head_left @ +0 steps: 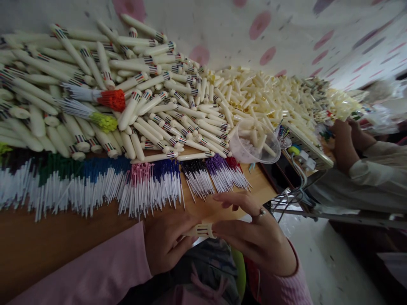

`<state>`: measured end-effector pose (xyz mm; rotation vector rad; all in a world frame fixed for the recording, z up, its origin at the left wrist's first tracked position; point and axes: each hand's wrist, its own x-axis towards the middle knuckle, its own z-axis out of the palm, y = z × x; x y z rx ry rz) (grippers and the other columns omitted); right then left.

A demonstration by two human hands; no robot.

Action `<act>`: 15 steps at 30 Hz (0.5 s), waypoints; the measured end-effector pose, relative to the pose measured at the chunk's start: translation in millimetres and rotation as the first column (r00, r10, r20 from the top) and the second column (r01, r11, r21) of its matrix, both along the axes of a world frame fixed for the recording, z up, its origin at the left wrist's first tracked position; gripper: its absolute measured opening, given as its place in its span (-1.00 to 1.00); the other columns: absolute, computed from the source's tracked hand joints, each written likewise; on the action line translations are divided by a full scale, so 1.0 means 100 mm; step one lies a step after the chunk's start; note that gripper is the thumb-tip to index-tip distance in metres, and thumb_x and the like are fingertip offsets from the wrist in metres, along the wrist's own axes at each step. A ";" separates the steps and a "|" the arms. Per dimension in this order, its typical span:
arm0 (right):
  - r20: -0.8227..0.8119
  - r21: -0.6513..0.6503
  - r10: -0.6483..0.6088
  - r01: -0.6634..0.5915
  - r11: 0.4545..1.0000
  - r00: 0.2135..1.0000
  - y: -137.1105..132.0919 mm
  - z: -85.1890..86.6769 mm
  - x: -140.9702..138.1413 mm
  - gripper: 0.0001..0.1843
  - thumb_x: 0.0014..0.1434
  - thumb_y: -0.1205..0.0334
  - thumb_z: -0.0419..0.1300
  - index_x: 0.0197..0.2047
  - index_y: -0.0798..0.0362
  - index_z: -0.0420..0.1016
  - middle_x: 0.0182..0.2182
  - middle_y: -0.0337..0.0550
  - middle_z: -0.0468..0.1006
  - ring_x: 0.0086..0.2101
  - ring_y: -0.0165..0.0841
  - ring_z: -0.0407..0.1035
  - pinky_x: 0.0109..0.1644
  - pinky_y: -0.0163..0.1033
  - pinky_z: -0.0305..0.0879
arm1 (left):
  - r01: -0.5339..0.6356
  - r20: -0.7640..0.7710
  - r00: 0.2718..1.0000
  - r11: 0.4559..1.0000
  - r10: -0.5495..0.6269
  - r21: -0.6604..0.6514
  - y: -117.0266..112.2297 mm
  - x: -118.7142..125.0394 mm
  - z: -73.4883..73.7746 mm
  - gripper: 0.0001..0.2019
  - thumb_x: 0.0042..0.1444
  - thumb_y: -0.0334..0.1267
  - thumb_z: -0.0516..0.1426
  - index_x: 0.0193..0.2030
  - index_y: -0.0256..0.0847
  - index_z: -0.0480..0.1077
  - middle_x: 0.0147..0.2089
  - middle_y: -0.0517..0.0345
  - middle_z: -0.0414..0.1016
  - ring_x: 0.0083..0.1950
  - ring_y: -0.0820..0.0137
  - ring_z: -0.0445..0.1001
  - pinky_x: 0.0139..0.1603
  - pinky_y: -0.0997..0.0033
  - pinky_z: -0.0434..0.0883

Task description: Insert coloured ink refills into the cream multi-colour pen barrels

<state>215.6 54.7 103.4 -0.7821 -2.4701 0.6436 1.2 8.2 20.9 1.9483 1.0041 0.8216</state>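
A cream multicolour pen barrel with slots near its end lies between my hands, just above my lap. My left hand wraps round its body, so most of that part is hidden. At the slotted end, the fingers of my right hand press on the barrel, with one finger raised away. Beyond my hands, along the table, lie rows of white-stemmed ink refills with coloured tips: pink, dark blue, black, purple and red among them.
Behind the refills rises a big heap of cream multicolour pens, with orange and yellow refill bundles on it. A clear plastic tub holds small parts. Cables hang by a power strip. A co-worker's arms are at right.
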 end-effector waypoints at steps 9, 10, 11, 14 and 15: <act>0.021 -0.075 -0.038 0.040 0.996 0.999 -0.03 -0.07 -0.02 -0.87 0.22 0.47 0.20 -0.19 0.10 0.50 0.07 0.04 0.40 -0.14 -0.27 0.34 -0.10 -0.12 0.33 | -0.103 -0.056 0.992 0.986 0.110 0.129 -0.02 0.02 -0.01 -0.74 0.33 -0.25 -0.11 -0.12 -0.20 0.39 -0.25 0.04 0.58 -0.26 0.28 0.55 -0.29 0.32 0.40; 0.016 -0.091 -0.036 0.037 0.995 0.999 -0.03 -0.08 -0.01 -0.87 0.21 0.47 0.20 -0.19 0.10 0.51 0.07 0.03 0.40 -0.14 -0.27 0.34 -0.11 -0.13 0.33 | -0.099 -0.060 0.992 0.987 0.107 0.125 -0.02 0.02 -0.02 -0.74 0.33 -0.25 -0.11 -0.12 -0.20 0.39 -0.24 0.03 0.59 -0.25 0.28 0.56 -0.29 0.31 0.41; 0.010 -0.109 -0.033 0.034 0.993 0.999 -0.03 -0.09 0.00 -0.87 0.21 0.48 0.20 -0.19 0.09 0.51 0.07 0.03 0.40 -0.14 -0.27 0.34 -0.13 -0.15 0.33 | -0.096 -0.063 0.993 0.988 0.104 0.120 -0.02 0.02 -0.03 -0.74 0.32 -0.26 -0.11 -0.11 -0.20 0.39 -0.23 0.03 0.59 -0.25 0.28 0.56 -0.29 0.31 0.41; -0.014 -0.144 -0.014 0.012 0.990 1.000 -0.01 -0.10 0.02 -0.86 0.23 0.47 0.19 -0.19 0.09 0.53 0.07 0.03 0.40 -0.14 -0.28 0.34 -0.14 -0.16 0.34 | -0.101 -0.059 0.992 0.988 0.109 0.115 -0.02 0.03 -0.03 -0.74 0.31 -0.29 -0.10 -0.12 -0.20 0.40 -0.22 0.02 0.60 -0.23 0.28 0.57 -0.30 0.32 0.42; -0.019 -0.141 -0.002 0.000 0.990 1.000 0.00 -0.10 0.03 -0.85 0.24 0.47 0.18 -0.19 0.09 0.53 0.08 0.03 0.39 -0.14 -0.27 0.34 -0.13 -0.15 0.34 | -0.103 -0.061 0.992 0.988 0.110 0.114 -0.02 0.03 -0.03 -0.75 0.30 -0.30 -0.09 -0.12 -0.20 0.41 -0.22 0.01 0.60 -0.24 0.27 0.57 -0.29 0.31 0.43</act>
